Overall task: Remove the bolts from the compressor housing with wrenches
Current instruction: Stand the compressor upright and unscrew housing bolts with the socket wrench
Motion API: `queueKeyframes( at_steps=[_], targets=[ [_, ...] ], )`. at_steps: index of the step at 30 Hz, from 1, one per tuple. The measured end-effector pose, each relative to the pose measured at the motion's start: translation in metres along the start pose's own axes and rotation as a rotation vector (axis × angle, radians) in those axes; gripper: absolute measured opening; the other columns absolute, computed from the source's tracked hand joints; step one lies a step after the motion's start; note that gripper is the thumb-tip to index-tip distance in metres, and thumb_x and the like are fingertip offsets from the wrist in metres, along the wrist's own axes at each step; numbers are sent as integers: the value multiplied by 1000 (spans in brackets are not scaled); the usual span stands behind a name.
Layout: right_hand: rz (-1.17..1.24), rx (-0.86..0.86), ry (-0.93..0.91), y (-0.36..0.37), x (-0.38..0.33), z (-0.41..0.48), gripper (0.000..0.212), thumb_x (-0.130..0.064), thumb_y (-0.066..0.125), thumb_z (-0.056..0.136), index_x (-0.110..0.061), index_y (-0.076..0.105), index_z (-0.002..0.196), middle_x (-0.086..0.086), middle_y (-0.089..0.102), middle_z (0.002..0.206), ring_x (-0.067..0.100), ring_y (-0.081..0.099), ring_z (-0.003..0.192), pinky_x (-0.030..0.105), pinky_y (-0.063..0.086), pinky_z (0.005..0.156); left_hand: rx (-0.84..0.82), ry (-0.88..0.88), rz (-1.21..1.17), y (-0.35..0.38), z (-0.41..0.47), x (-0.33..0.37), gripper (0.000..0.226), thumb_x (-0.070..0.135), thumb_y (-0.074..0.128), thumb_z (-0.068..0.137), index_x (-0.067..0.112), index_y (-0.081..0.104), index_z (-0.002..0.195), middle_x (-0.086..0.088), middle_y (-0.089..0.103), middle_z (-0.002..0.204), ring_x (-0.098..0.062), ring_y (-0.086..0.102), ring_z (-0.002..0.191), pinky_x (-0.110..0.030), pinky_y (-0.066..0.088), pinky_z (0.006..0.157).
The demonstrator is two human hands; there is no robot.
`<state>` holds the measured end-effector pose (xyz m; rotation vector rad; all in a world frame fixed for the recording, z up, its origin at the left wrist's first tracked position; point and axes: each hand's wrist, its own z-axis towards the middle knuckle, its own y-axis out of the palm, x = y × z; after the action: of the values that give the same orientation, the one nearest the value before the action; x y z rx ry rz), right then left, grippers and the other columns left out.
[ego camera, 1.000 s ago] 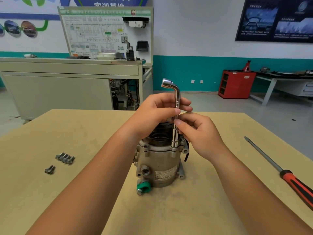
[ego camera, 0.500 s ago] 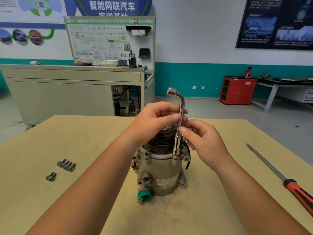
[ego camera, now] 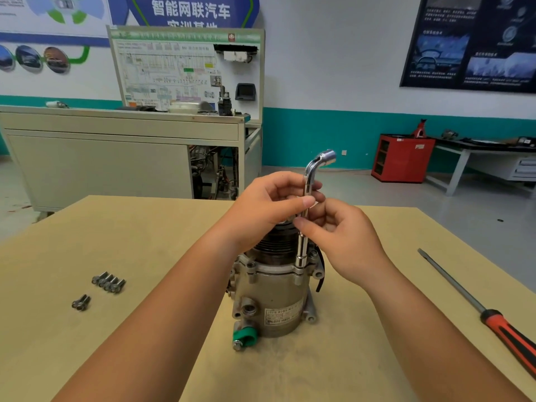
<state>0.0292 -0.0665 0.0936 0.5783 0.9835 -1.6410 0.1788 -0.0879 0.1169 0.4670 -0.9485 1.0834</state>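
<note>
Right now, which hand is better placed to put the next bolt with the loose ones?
Likely the left hand: the loose grey metal bolts lie on its side, while the right hand sits across the silver metal compressor.

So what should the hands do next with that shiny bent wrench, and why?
Probably twirl the wrench between the fingers to unscrew the bolt hidden under its socket. It stands upright, seated on the compressor flange. The left hand and right hand only pinch its shaft, and loose bolts already lie on the table, so light spinning seems enough.
</note>
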Motion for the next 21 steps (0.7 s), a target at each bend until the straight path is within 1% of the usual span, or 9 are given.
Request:
queueKeyframes(
  at_steps=[2, 3, 4, 6, 8, 12, 16, 18, 21],
  targets=[
    [58, -60, 1, -2, -1, -1, 14, -12, 66, 84, -22, 61, 76, -14, 63, 61, -3, 54, 55, 12, 43, 51, -35, -12, -79, 2, -2, 1, 23, 1, 55, 88, 15, 65, 103, 6, 74, 90, -3, 68, 83, -8, 47, 62],
    [78, -84, -3, -3, -2, -1, 14, -11, 64, 86, -23, 62, 79, -15, 63, 64, -2, 54, 55, 11, 41, 52, -41, -20, -100, 3, -2, 2, 24, 3, 54, 88, 15, 66, 105, 5, 74, 91, -3, 68, 83, -7, 46, 61],
    [85, -99, -5, -4, -1, -1, 14, -10, 62, 87, -24, 63, 83, -13, 64, 67, 3, 54, 57, 14, 41, 52, -40, -28, -112, 4, -2, 2, 25, 4, 53, 87, 16, 66, 105, 4, 74, 91, -3, 68, 81, -6, 45, 60],
    [71, -108, 3, -5, 0, -1, 12, -12, 60, 89, -23, 65, 89, 1, 62, 72, 18, 49, 58, 28, 41, 53, -25, -36, -124, 4, -2, 2, 25, 6, 52, 87, 16, 67, 104, 5, 74, 88, 0, 65, 75, -5, 42, 56],
    [39, -115, 0, -7, 2, -1, 8, -13, 59, 90, -19, 64, 87, 12, 55, 69, 23, 45, 55, 36, 38, 54, 1, -29, -104, 3, -2, 1, 25, 8, 54, 86, 20, 69, 102, 6, 74, 87, 0, 65, 76, -5, 42, 56],
    [-16, -88, 2, -8, 3, 0, 10, -19, 63, 86, -27, 62, 80, -7, 54, 64, 14, 46, 51, 30, 40, 53, 50, -9, 17, 1, -1, 0, 25, 16, 62, 83, 37, 75, 86, 13, 72, 86, 2, 64, 77, -7, 43, 58],
    [-147, -1, -1, -7, 0, -1, 18, -36, 70, 72, -29, 54, 74, -19, 56, 60, 3, 41, 42, 13, 31, 45, 53, 10, 8, 0, 1, -2, 18, 9, 68, 81, 27, 69, 78, 12, 67, 76, -2, 60, 71, -12, 46, 64],
    [-259, 28, -25, -4, -2, -3, 25, -44, 68, 67, -28, 49, 69, -21, 55, 55, 1, 46, 47, 13, 29, 46, 34, 10, 41, -1, 1, -3, 14, 11, 71, 78, 21, 61, 80, 13, 59, 69, -4, 52, 65, -15, 46, 65],
    [-275, 87, -49, 0, -2, -4, 29, -49, 67, 64, -26, 48, 65, -20, 54, 52, 1, 47, 48, 14, 30, 46, 10, 7, 59, 0, 1, -4, 19, 4, 69, 82, 18, 56, 82, 17, 54, 62, -4, 44, 60, -15, 45, 62]
  ],
)
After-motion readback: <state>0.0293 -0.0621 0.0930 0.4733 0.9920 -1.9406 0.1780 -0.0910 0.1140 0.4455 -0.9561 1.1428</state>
